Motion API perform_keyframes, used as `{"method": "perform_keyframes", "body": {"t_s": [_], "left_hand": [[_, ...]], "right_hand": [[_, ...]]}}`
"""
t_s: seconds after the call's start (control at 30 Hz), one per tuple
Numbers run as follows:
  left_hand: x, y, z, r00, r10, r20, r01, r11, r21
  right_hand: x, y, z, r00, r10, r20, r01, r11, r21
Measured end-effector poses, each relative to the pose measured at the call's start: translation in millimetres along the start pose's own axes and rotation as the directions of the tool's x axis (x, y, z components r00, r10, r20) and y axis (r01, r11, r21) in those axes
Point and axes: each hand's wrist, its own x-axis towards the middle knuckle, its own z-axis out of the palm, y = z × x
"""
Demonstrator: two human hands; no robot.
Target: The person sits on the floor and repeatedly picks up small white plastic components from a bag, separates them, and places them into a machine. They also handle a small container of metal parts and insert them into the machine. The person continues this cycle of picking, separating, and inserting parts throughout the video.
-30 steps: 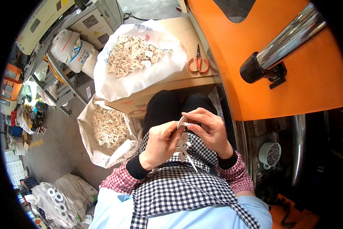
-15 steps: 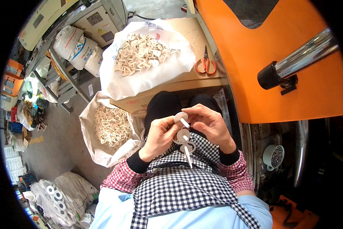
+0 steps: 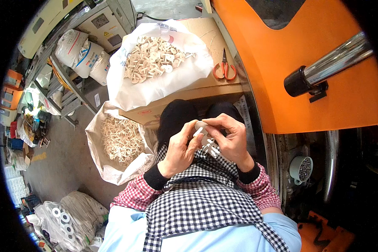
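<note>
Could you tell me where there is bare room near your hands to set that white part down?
The cardboard box top is bare between the upper bag of parts and the scissors, and along its near edge. The floor left of the lower bag is bare too. The lap is crowded: both hands, left and right, hold the white part there.

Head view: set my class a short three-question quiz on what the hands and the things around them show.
1. True or false: both hands hold a white plastic part over the lap.
2. Which lies on the cardboard box? A scissors B hammer C cup
3. Fill in: the sack on the floor lies to the person's ____.

Key: 1 true. 2 A, the scissors with orange handles. 3 left.
</note>
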Motion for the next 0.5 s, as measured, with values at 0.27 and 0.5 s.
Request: {"method": "perform_keyframes", "body": {"t_s": [0.27,0.5], "left_hand": [[8.1,-22.3,3.2,0.990,-0.143,0.015,0.142,0.962,-0.232],[-9.6,-50.3,-2.1,0.917,-0.258,0.305,0.333,0.915,-0.227]], "right_hand": [[1.0,14.4,4.8,0.917,0.397,0.031,-0.388,0.872,0.299],[10.1,26.0,3.4,0.881,0.474,0.003,-0.419,0.776,0.472]]}}
